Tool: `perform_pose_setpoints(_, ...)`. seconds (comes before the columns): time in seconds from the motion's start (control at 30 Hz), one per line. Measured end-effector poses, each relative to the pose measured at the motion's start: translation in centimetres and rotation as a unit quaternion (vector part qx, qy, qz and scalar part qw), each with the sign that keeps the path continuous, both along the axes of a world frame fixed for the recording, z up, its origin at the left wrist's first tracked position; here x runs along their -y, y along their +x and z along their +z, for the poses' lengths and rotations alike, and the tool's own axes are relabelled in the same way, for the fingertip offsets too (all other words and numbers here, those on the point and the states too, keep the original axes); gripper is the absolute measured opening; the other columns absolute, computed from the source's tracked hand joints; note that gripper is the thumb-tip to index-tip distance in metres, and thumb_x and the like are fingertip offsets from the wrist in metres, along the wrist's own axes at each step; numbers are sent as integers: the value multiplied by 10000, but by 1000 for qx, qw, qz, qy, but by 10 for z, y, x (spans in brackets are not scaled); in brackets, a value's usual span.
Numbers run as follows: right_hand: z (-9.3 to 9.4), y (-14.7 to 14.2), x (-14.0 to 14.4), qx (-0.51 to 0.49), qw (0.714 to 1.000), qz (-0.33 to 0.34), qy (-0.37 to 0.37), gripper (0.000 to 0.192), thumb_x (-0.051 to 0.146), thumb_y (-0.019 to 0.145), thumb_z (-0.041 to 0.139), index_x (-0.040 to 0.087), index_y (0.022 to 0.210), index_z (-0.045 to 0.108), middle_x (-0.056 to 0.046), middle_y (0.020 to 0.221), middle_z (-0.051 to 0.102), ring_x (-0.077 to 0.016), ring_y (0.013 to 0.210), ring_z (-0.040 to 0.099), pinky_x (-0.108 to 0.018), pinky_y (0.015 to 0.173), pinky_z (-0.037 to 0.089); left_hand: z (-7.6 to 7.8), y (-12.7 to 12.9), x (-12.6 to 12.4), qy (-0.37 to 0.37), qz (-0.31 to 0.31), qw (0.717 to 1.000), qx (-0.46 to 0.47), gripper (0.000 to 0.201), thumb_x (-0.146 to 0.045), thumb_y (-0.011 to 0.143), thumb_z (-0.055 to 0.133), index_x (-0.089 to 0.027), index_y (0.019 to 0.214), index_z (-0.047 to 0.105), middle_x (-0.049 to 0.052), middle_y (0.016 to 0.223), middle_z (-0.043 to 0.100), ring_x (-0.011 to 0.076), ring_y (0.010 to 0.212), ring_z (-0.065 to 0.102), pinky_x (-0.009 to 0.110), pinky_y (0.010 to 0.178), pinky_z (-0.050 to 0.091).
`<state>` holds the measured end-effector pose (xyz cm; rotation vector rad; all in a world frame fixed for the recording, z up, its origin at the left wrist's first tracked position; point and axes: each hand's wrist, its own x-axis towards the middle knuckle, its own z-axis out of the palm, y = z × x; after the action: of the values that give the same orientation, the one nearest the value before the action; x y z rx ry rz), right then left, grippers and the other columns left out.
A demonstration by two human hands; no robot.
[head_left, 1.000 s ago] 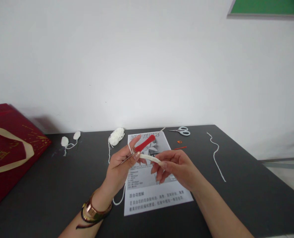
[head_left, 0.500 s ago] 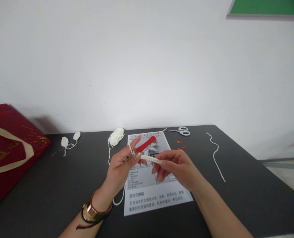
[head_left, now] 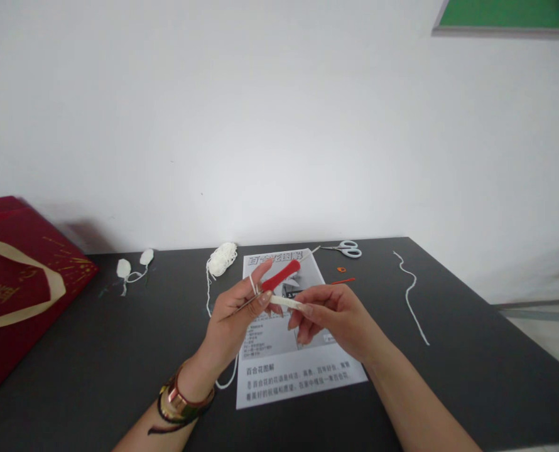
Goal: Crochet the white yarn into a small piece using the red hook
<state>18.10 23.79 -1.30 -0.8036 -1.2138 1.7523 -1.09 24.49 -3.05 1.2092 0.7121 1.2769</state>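
My left hand (head_left: 232, 323) pinches a crochet hook with a red handle (head_left: 282, 274), its thin metal shaft slanting down to the left, and white yarn loops over the raised forefinger. My right hand (head_left: 332, 314) grips a narrow strip of white crochet work (head_left: 286, 302) that meets the hook between both hands. The yarn trails down from my left hand and back to a small white yarn ball (head_left: 222, 258) at the rear. Both hands hover above a printed instruction sheet (head_left: 303, 373) on the dark table (head_left: 95, 351).
Grey-handled scissors (head_left: 348, 249) lie at the back, with small orange markers (head_left: 341, 275) in front of them. A loose white yarn strand (head_left: 411, 295) runs along the right. Two small white crochet pieces (head_left: 132, 263) lie back left. A red gift bag (head_left: 18, 282) stands at the left edge.
The red hook handle has tipped slightly up and to the right. Both hands have stayed almost where they were.
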Motion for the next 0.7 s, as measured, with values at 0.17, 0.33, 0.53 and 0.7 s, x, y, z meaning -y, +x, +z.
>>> perform_pose_setpoints(0.17,-1,-1,-1,1,1000,-4,-3,150,266,775,700,119,808,707,-52,675,729,-103,486,659,-194,487,530,0,0,1,-3,-2,1000,-4,433,-208,849,617,-334,1261,576,-13,730,689,121,675,604,246,689,460)
perform_pose_setpoints(0.33,0,-1,1,5,1000,4,-1,168,281,776,699,116,809,708,-52,684,727,-100,497,659,-194,495,531,-1,0,1,1,-5,1000,-13,435,-204,855,607,-337,1268,568,-16,732,686,124,681,594,251,693,451)
perform_pose_setpoints(0.53,2,-1,1,12,1000,-4,-6,193,294,751,720,105,781,701,-59,671,722,-109,489,652,-206,488,525,1,2,2,12,-2,1000,-15,438,-208,844,614,-307,1269,575,1,749,684,144,667,599,280,689,469)
perform_pose_setpoints(0.7,3,-2,1,10,1000,1,-4,195,301,764,709,107,784,702,-57,677,720,-103,493,650,-201,493,528,2,2,2,13,3,1000,-15,443,-202,835,623,-284,1269,580,17,753,673,153,670,590,286,671,463)
